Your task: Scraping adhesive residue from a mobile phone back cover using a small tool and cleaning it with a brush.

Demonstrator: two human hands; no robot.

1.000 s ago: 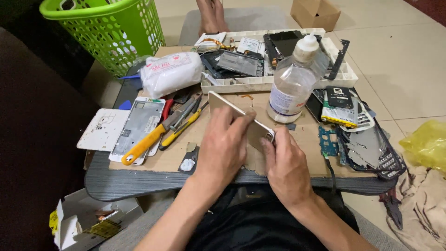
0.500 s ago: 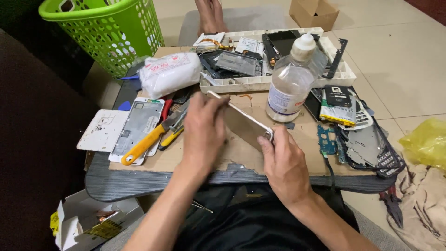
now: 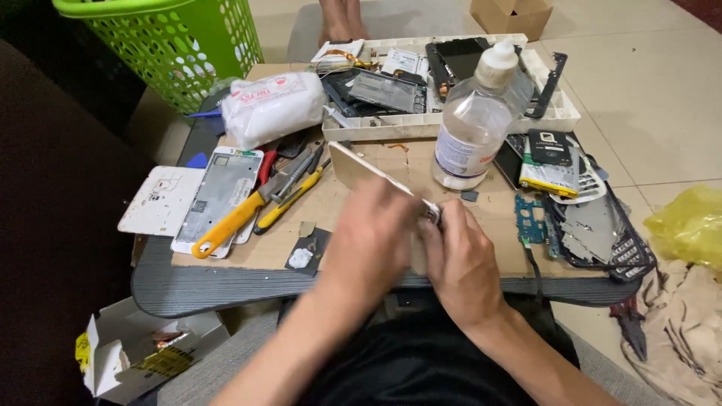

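Observation:
A thin pale gold phone panel stands tilted on edge over a brown cardboard sheet. My left hand lies across its near side, blurred by motion, fingers curled around it. My right hand grips the panel's right end, thumb and fingers pinched at the corner. Most of the panel is hidden behind both hands. A clear plastic bottle with a white cap stands just behind the panel's right end.
Yellow-handled pliers and cutters lie left beside white phone frames. A white bag, a parts tray, a battery and circuit boards, a green basket and a yellow bag surround the board.
My left hand has slid right along the panel toward my right hand, now overlapping it. The panel has stayed tilted in about the same place.

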